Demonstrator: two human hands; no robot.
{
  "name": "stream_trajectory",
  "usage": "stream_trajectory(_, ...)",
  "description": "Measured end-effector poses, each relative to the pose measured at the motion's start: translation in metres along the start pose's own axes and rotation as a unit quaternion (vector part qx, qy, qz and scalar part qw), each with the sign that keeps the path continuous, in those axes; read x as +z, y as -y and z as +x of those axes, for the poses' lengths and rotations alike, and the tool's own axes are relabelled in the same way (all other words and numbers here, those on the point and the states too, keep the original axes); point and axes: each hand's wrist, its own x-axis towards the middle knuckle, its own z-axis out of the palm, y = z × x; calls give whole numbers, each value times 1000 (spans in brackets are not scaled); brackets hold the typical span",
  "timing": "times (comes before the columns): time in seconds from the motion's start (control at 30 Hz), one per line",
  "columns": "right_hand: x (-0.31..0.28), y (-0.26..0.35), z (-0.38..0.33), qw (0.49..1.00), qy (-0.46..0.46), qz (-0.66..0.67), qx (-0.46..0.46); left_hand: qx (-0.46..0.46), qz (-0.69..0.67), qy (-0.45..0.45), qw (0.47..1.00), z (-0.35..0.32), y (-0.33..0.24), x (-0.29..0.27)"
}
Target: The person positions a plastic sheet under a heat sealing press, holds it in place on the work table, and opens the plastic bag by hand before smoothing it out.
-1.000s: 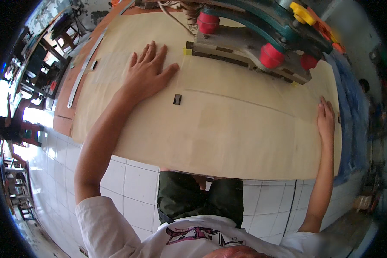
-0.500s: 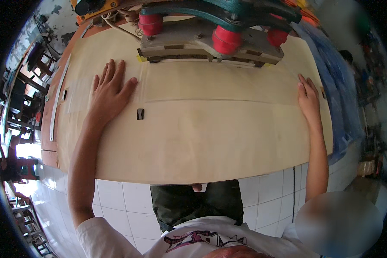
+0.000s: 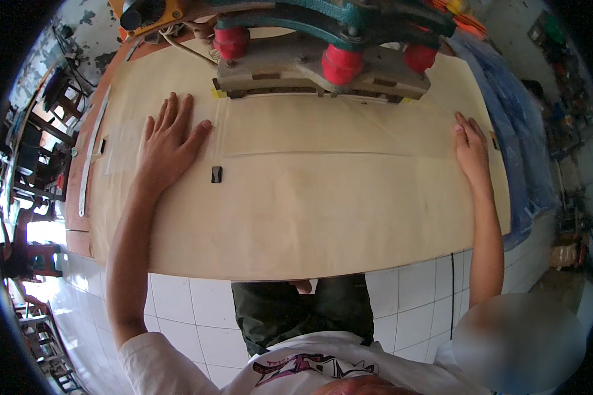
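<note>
My left hand [image 3: 170,145] lies flat on the pale tabletop sheet [image 3: 296,224], fingers stretched forward and thumb spread. It rests on what looks like clear plastic film [image 3: 122,146], whose edges are hard to make out. My right hand [image 3: 472,141] is laid near the sheet's right edge, fingers extended and close together, with nothing visible in it. Between and beyond my hands, a grey metal press bar [image 3: 296,69] hangs from a dark green arm [image 3: 296,20] by red knobbed mounts [image 3: 341,64]. I cannot tell whether the bar touches the surface.
A small black block [image 3: 217,174] sits right of my left wrist, and another [image 3: 101,146] near the left edge. A metal ruler [image 3: 93,158] lies along that edge. Blue plastic sheeting [image 3: 520,145] drapes over the right side. An orange device [image 3: 148,13] stands at the far left.
</note>
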Motion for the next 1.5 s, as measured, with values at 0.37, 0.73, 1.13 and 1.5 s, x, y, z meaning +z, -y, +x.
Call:
stream_trajectory(0.37,-4,-1,-2,1000,-5,-1,6,-9,-15,3,1000,-3,-2,-1)
stream_trajectory(0.73,-66,-3,-14,975,-178,29,129,-2,-47,-6,999,-5,0,-7)
stream_trajectory(1.13,-96,102,-233,983,-160,-77,-48,75,-158,-158,972,-2,3,-10)
stream_trajectory(1.5,-49,155,-320,972,-119,109,-173,253,-289,-74,920,-15,-16,-31)
